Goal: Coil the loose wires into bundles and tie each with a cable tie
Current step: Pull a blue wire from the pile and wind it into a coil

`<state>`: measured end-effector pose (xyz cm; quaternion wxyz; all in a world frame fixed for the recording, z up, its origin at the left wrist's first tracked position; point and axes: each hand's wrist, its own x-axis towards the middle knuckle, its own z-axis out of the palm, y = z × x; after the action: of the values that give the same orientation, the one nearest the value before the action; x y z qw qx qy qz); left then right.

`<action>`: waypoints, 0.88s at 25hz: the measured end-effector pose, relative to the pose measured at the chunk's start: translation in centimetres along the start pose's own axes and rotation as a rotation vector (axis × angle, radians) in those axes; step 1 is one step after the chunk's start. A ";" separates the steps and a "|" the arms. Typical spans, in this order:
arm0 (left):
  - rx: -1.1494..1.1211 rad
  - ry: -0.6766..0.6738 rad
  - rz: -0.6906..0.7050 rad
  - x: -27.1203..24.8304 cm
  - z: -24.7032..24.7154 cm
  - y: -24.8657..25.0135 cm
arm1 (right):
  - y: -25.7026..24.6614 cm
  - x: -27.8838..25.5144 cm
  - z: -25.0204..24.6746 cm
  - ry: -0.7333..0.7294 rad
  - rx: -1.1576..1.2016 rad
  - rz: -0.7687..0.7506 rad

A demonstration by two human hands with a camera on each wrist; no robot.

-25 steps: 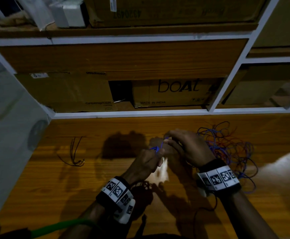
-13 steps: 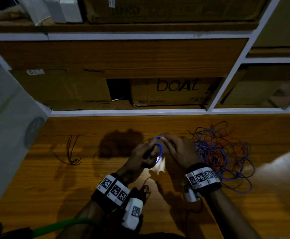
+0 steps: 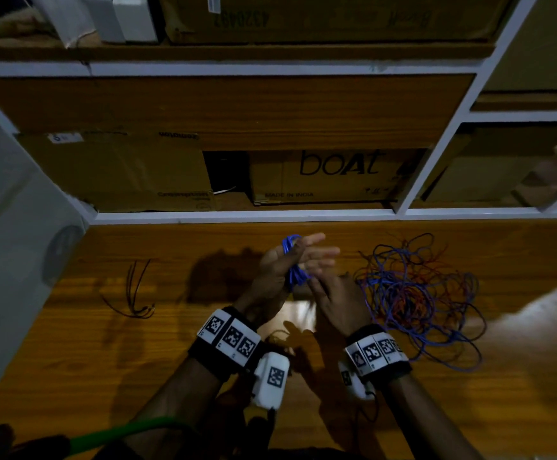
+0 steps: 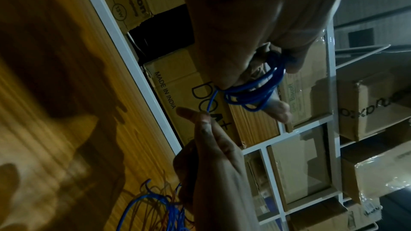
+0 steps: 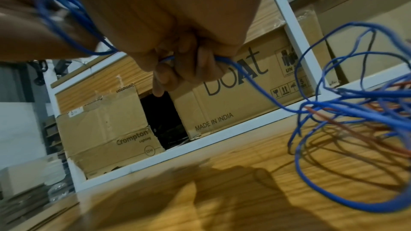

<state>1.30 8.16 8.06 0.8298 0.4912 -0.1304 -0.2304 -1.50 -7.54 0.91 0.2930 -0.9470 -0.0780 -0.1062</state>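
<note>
Half a second earlier our left hand (image 3: 283, 270) was curled low beside the right hand (image 3: 335, 298); now we had raised it, fingers straight, the blue wire coil (image 3: 293, 267) looped round them above the wooden tabletop (image 3: 104, 360). Our right pinched the wire's trailing end just below. The loose wire tangle (image 3: 419, 293) lay unmoved on our right.

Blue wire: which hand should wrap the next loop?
Probably the right hand. It already pinches the loose blue wire that runs to the tangled pile on its side. The left hand is busy, its fingers spread with the blue coil wound round them.
</note>
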 end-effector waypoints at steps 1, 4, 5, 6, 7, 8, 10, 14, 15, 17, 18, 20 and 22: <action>0.009 0.025 0.006 0.6 -0.2 0.0 | -0.2 -0.3 0.0 -0.005 -0.014 -0.010; 0.077 0.124 0.049 1.8 -0.8 -0.4 | -0.6 -1.7 -0.1 -0.042 0.060 -0.049; 0.091 0.155 0.066 2.0 -1.1 -0.7 | -0.5 -2.0 -0.1 -0.068 0.095 -0.058; 0.083 0.186 0.077 2.2 -1.4 -0.9 | -0.4 -2.4 -0.1 -0.092 0.121 -0.068; 0.074 0.225 0.086 2.4 -1.6 -1.0 | -0.4 -2.7 0.0 -0.113 0.145 -0.081; 0.070 0.259 0.105 2.6 -1.9 -1.2 | -0.6 -3.0 -0.1 -0.133 0.174 -0.094; 0.168 0.315 0.114 2.9 -1.8 -1.7 | -1.1 -3.4 -0.5 -0.157 0.206 -0.125; 0.587 0.302 0.041 2.1 -2.2 -3.3 | -1.2 -3.4 -1.5 -0.201 0.159 -0.144; 0.729 0.267 0.010 1.9 -2.5 -3.5 | -1.0 -3.3 -1.9 -0.190 0.129 -0.158; 1.113 0.187 -0.009 1.6 -3.2 -4.1 | -0.7 -2.9 -2.6 -0.164 0.053 -0.208; 1.275 0.120 -0.012 1.5 -3.6 -4.6 | -0.6 -2.7 -2.8 -0.167 0.025 -0.226; 1.410 0.010 -0.022 1.2 -3.6 -5.1 | -0.3 -2.3 -3.5 -0.183 -0.013 -0.250; 1.302 -0.041 -0.027 0.5 -3.3 -4.9 | -0.6 -2.1 -4.2 -0.183 -0.028 -0.278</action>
<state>1.98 8.37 2.13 0.3567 0.8908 -0.2528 -0.1240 -4.31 -9.62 4.04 0.2541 -0.9367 -0.2333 -0.0600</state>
